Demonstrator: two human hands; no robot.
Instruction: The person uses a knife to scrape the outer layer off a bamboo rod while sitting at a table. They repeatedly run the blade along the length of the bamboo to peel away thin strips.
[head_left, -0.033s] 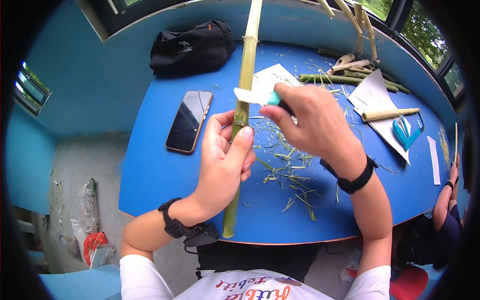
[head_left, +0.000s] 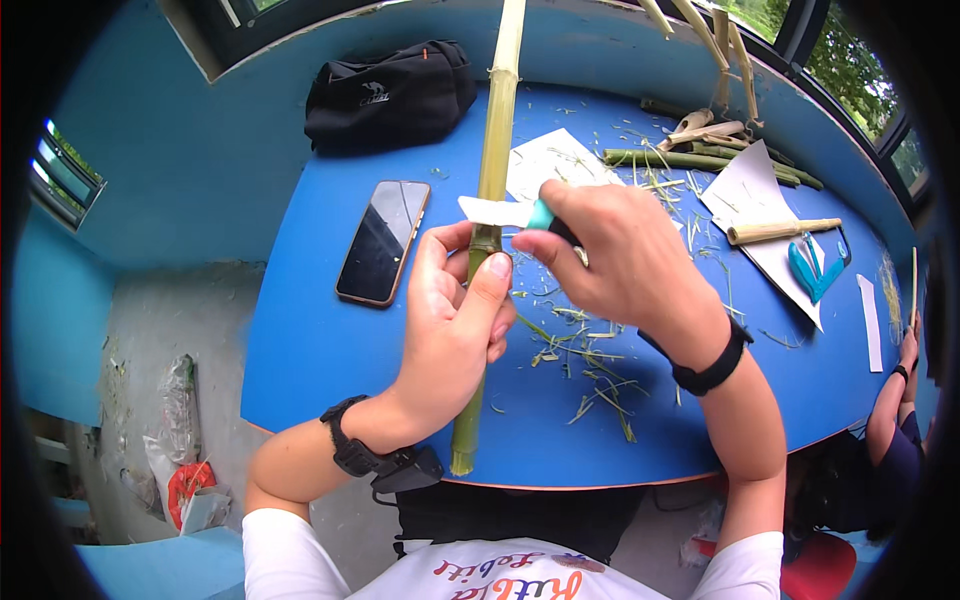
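phone [head_left: 383, 240] L of bamboo [head_left: 490, 180]; bag [head_left: 390, 90] behind

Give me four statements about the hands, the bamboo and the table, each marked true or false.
1. The left hand grips the bamboo stalk. True.
2. The right hand holds scissors. False: it holds a knife with a white blade and teal handle.
3. The phone lies left of the stalk on the blue table. True.
4. The black bag sits on the phone. False: it lies apart, farther back.
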